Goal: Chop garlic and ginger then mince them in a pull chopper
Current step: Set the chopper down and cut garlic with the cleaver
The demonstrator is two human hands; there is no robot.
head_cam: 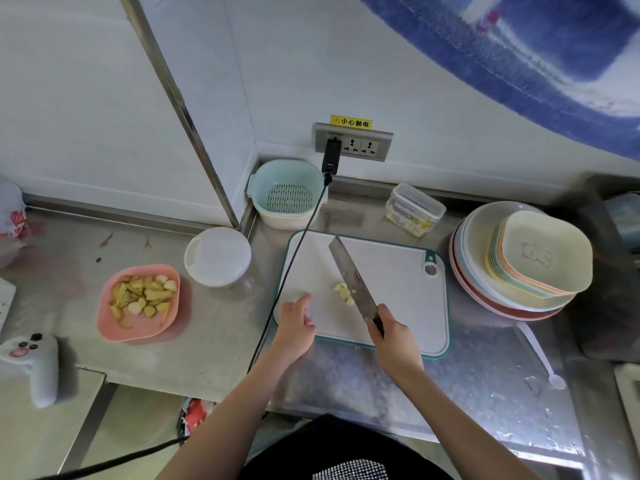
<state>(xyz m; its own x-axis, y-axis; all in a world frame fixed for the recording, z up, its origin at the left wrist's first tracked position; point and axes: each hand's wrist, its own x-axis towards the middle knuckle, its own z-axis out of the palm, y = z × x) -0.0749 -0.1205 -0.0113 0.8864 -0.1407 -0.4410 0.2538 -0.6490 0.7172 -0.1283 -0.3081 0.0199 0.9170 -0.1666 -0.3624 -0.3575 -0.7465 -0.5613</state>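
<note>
Steel counter [450,386], garlic [344,293] between hands

Steel counter [433,393], cutting board [398,278], pink bowl [114,323], stacked plates [485,299], spoon [540,355]

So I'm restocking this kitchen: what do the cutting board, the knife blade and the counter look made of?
Cutting board: likely plastic, matte white with a moulded teal rim and hanging hole. Knife blade: dull grey metal, probably steel. Counter: looks like stainless steel, brushed, with blurry reflections.
</note>
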